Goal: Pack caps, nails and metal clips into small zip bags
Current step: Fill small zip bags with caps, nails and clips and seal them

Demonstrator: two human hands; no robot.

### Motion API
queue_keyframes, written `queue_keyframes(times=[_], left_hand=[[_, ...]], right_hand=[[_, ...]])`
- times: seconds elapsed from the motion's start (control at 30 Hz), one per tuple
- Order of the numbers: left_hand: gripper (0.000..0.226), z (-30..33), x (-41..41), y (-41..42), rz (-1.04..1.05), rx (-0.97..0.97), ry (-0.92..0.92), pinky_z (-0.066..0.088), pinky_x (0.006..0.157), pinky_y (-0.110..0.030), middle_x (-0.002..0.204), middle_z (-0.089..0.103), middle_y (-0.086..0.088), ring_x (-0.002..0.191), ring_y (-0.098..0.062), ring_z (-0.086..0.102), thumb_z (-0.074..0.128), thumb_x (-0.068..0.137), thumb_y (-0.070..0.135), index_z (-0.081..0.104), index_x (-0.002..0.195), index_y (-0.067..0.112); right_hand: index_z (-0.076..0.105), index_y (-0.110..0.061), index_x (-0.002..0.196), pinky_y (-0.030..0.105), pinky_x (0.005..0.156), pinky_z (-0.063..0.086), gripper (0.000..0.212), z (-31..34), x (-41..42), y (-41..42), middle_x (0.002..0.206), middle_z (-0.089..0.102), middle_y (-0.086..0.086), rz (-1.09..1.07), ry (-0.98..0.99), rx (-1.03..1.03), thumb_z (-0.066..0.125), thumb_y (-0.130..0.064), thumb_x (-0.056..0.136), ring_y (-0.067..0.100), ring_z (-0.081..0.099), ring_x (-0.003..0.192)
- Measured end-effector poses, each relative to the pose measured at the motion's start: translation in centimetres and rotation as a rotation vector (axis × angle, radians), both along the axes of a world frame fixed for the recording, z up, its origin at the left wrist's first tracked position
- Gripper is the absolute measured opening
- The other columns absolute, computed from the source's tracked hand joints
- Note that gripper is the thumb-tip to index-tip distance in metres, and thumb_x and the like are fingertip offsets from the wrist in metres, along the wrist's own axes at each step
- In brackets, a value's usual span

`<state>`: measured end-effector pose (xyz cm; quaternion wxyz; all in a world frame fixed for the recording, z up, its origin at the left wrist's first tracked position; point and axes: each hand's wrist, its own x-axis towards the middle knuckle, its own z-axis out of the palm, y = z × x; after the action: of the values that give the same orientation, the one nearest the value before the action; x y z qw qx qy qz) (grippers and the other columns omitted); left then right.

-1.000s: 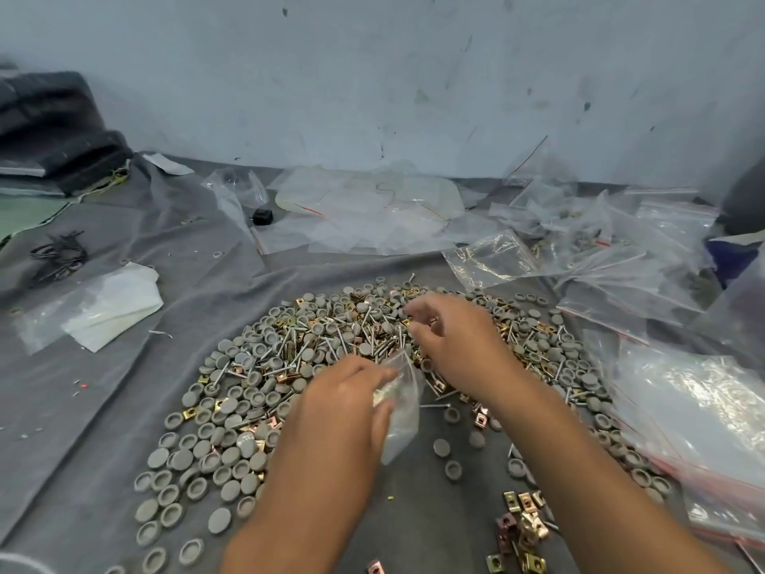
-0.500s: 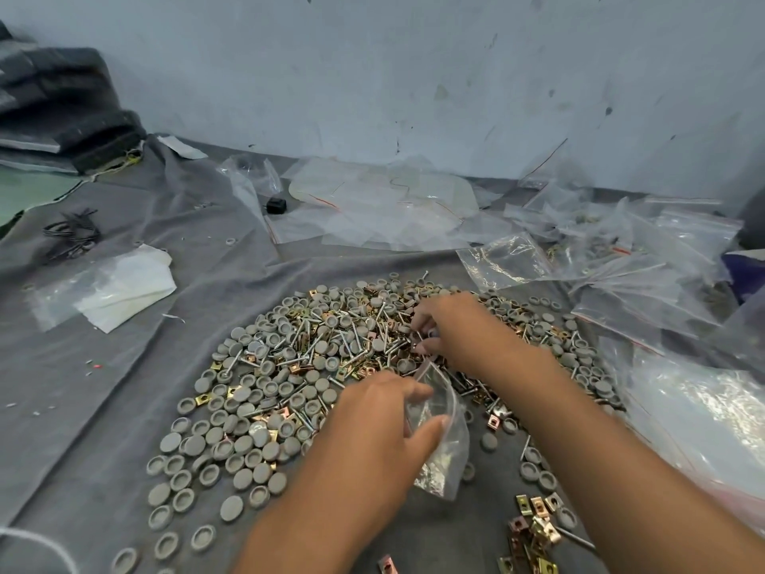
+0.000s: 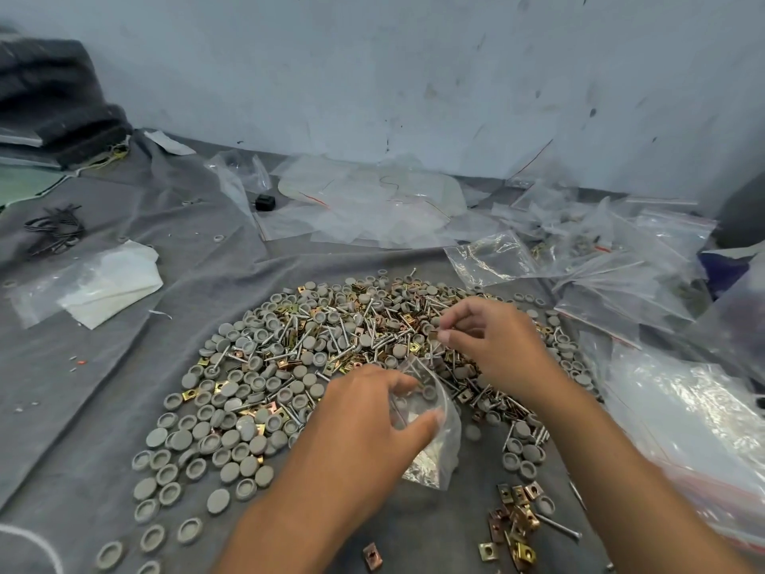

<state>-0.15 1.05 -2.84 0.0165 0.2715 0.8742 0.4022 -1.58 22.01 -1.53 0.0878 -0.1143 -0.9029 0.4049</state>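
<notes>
A wide heap of grey round caps (image 3: pixel 232 439), nails (image 3: pixel 339 329) and brass metal clips (image 3: pixel 515 517) covers the grey cloth. My left hand (image 3: pixel 372 424) holds a small clear zip bag (image 3: pixel 434 441) by its mouth, just in front of the heap. Above the bag's opening, my right hand (image 3: pixel 492 341) pinches a small metal clip (image 3: pixel 433 336) between thumb and fingertips. Some pieces show inside the bag, blurred by the plastic.
Clear zip bags, some with red seal strips (image 3: pixel 621 275), are piled at the right and back. A folded white plastic sheet (image 3: pixel 103 283) lies left. A black bundle of ties (image 3: pixel 54 229) and a small black block (image 3: pixel 265 202) sit further back. The wall stands close behind.
My right hand has lifted out of the heap with a clip pinched in its fingers. The view has tilted slightly; my left hand still holds the bag.
</notes>
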Motion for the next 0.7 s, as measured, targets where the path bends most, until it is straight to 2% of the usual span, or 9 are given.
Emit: queue_keyframes(times=[0.1,0.17,0.23,0.3,0.4,0.47,0.53,0.63,0.7], left_hand=[[0.050,0.1,0.1,0.0,0.004,-0.009,0.003,0.037,0.060,-0.006,0.091,0.052,0.031,0.083,0.018,0.051,0.066,0.083,0.064,0.065,0.124,0.036],[0.051,0.1,0.2,0.1,-0.007,-0.032,0.005,0.038,0.063,-0.007,0.091,0.051,0.031,0.078,0.015,0.050,0.064,0.084,0.064,0.065,0.126,0.036],[0.052,0.2,0.4,0.3,-0.021,-0.054,0.002,0.040,0.065,-0.009,0.091,0.050,0.031,0.079,0.015,0.049,0.063,0.083,0.065,0.064,0.127,0.038],[0.052,0.4,0.5,0.4,-0.031,-0.070,-0.003,0.040,0.064,-0.007,0.092,0.049,0.032,0.080,0.015,0.050,0.062,0.082,0.067,0.063,0.126,0.040],[0.054,0.6,0.6,0.4,-0.039,-0.072,-0.024,0.042,0.063,-0.005,0.094,0.050,0.033,0.085,0.019,0.051,0.059,0.079,0.069,0.062,0.125,0.042],[0.054,0.6,0.6,0.4,-0.029,-0.073,-0.023,0.044,0.065,-0.006,0.093,0.053,0.030,0.092,0.023,0.046,0.059,0.077,0.070,0.062,0.124,0.043],[0.058,0.7,0.8,0.5,-0.021,-0.073,-0.023,0.045,0.065,-0.008,0.090,0.054,0.027,0.094,0.023,0.045,0.057,0.075,0.072,0.061,0.125,0.043],[0.061,0.7,1.1,0.5,-0.015,-0.079,-0.048,0.049,0.070,-0.013,0.089,0.056,0.024,0.088,0.015,0.052,0.057,0.072,0.072,0.059,0.126,0.043],[0.054,0.9,1.3,0.5,-0.011,-0.075,-0.063,0.050,0.072,-0.014,0.089,0.058,0.022,0.084,0.011,0.055,0.065,0.076,0.066,0.061,0.123,0.043]], right_hand=[[0.071,-0.033,0.094,0.011,0.066,0.049,0.013,-0.4,1.8,0.7,0.094,0.076,-0.018,-0.027,0.075,-0.229,0.075,-0.021,0.091,-0.005,0.070,0.086],[0.072,-0.039,0.098,0.016,0.074,0.050,0.016,-1.0,2.8,1.0,0.099,0.075,-0.023,-0.044,0.060,-0.264,0.074,-0.024,0.091,-0.008,0.068,0.091],[0.071,-0.043,0.096,0.016,0.078,0.050,0.017,-1.7,3.4,1.2,0.097,0.075,-0.022,-0.091,0.025,-0.135,0.076,-0.028,0.089,-0.010,0.068,0.089],[0.069,-0.044,0.095,0.010,0.074,0.046,0.018,-2.1,3.7,1.4,0.092,0.073,-0.023,-0.128,0.015,0.007,0.078,-0.030,0.088,-0.013,0.066,0.083],[0.070,-0.041,0.094,0.001,0.065,0.042,0.017,-2.1,3.9,1.8,0.086,0.070,-0.026,-0.171,0.049,0.037,0.079,-0.029,0.087,-0.021,0.061,0.082],[0.071,-0.040,0.092,0.004,0.068,0.045,0.014,-2.0,4.1,2.2,0.084,0.072,-0.023,-0.175,0.074,-0.008,0.079,-0.029,0.088,-0.018,0.063,0.082],[0.072,-0.035,0.094,0.010,0.070,0.048,0.010,-1.6,4.2,2.3,0.084,0.076,-0.017,-0.155,0.107,-0.112,0.077,-0.028,0.089,-0.009,0.069,0.080],[0.071,-0.032,0.094,0.007,0.065,0.047,0.007,-0.9,4.5,2.4,0.086,0.077,-0.018,-0.125,0.168,-0.188,0.076,-0.030,0.090,-0.003,0.071,0.078],[0.071,-0.032,0.092,0.010,0.065,0.048,0.008,-0.8,4.7,2.7,0.086,0.076,-0.018,-0.135,0.117,-0.154,0.078,-0.031,0.088,-0.004,0.070,0.079]])
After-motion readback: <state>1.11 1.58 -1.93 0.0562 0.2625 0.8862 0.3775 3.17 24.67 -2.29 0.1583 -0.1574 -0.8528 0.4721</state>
